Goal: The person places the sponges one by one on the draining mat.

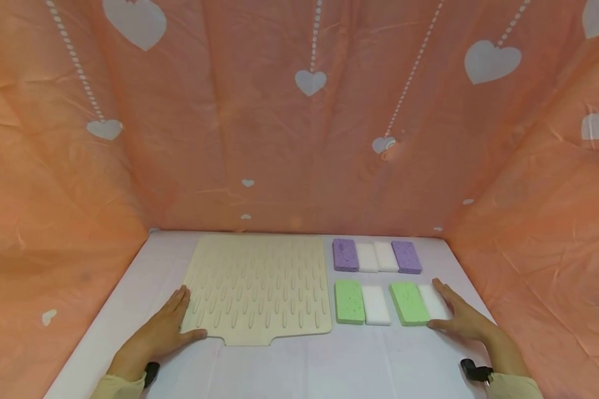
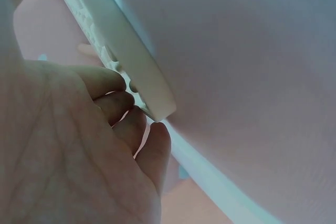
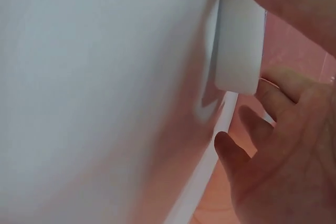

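Note:
A beige board (image 1: pixel 259 288) with rows of raised oval ridges and a tab at its front edge lies flat on the table. My left hand (image 1: pixel 162 327) rests along its left side, fingertips at the edge and thumb at the front corner. In the left wrist view, the fingers bend slightly beside the thick rim (image 2: pixel 142 61). My right hand (image 1: pixel 461 316) rests at the right end of the front sponge row, its relaxed fingers beside a white sponge (image 1: pixel 433 302). The thumb reaches the sponge's front corner, close to a green sponge (image 1: pixel 409 303). The right wrist view shows the white sponge (image 3: pixel 240 40) end-on.
Right of the board lie another green sponge (image 1: pixel 349 302) and a white sponge (image 1: pixel 376 305). Behind them, two purple sponges (image 1: pixel 345 255) flank two white ones (image 1: pixel 385 256). The white-covered table (image 1: pixel 329 368) is enclosed by an orange curtain (image 1: pixel 279 138) with hearts.

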A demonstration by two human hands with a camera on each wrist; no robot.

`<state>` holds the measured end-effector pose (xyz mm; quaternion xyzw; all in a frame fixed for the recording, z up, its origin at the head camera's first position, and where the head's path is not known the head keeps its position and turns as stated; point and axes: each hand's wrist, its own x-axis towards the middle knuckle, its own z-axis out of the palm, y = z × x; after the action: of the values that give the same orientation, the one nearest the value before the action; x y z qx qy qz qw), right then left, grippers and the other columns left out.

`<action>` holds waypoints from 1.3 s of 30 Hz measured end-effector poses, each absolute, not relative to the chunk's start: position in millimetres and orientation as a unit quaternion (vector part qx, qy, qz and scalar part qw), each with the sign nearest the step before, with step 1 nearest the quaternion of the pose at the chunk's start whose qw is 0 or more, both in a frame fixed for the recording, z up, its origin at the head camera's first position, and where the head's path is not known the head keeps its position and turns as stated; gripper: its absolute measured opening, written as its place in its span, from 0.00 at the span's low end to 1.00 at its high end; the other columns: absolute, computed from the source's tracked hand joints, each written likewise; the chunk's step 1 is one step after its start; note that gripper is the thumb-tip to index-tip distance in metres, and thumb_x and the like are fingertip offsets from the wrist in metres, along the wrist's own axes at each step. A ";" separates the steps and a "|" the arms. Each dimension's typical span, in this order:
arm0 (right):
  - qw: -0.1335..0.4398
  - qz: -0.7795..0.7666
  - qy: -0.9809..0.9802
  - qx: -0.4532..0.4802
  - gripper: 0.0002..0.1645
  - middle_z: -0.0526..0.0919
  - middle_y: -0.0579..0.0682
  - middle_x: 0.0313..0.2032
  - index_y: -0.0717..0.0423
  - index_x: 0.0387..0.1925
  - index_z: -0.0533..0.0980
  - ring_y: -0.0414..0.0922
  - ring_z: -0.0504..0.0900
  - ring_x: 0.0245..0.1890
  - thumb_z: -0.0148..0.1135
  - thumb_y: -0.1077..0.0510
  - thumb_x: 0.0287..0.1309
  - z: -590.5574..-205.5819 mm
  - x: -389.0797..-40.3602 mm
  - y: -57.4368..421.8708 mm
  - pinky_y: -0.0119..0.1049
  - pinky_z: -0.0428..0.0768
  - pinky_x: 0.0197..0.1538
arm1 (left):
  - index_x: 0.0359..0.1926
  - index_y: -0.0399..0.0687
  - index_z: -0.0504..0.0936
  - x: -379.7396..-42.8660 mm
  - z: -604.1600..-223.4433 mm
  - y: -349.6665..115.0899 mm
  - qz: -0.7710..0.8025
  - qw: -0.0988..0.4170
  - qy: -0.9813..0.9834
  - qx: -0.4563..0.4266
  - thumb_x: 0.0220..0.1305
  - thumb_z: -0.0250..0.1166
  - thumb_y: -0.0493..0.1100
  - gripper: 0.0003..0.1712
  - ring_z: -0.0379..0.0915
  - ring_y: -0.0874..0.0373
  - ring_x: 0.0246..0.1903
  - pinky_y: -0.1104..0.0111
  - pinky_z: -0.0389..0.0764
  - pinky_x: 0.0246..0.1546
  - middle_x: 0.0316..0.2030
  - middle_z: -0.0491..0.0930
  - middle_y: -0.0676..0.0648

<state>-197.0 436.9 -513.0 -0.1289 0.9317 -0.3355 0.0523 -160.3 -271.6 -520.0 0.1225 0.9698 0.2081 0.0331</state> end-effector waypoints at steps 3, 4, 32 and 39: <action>0.050 -0.336 0.932 -0.128 0.70 0.49 0.78 0.80 0.72 0.83 0.48 0.82 0.48 0.77 0.83 0.55 0.52 -513.4 -198.0 437.6 0.08 0.34 0.62 | 0.77 0.15 0.53 -161.3 -520.9 -271.4 0.211 0.036 0.969 0.123 0.59 0.76 0.69 0.72 0.48 0.21 0.78 0.31 0.59 0.74 0.79 0.50 0.19; 0.046 -0.335 0.932 -0.131 0.69 0.50 0.80 0.79 0.74 0.82 0.49 0.82 0.49 0.77 0.83 0.55 0.52 -513.6 -198.0 437.8 0.07 0.35 0.61 | 0.77 0.15 0.53 -161.5 -521.1 -271.2 0.214 0.037 0.968 0.122 0.59 0.76 0.69 0.72 0.47 0.21 0.78 0.31 0.58 0.74 0.79 0.49 0.19; -0.008 -0.291 0.950 -0.113 0.62 0.61 0.79 0.73 0.73 0.79 0.55 0.77 0.61 0.72 0.82 0.54 0.54 -507.5 -191.3 441.9 0.49 0.60 0.78 | 0.78 0.16 0.54 -162.2 -533.5 -277.5 0.243 -0.003 0.960 0.142 0.59 0.75 0.70 0.72 0.47 0.22 0.78 0.51 0.44 0.84 0.79 0.51 0.19; -0.044 -0.301 0.944 -0.131 0.64 0.61 0.80 0.73 0.72 0.79 0.56 0.79 0.60 0.71 0.84 0.53 0.52 -500.9 -195.9 432.3 0.79 0.62 0.68 | 0.77 0.15 0.54 -160.3 -519.5 -271.8 0.211 0.037 0.969 0.123 0.60 0.76 0.69 0.71 0.47 0.21 0.78 0.31 0.58 0.74 0.79 0.50 0.19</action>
<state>-195.9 432.3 -500.9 -0.1311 0.9435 -0.3011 -0.0436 -160.3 -271.8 -519.5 0.1230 0.9691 0.2106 0.0366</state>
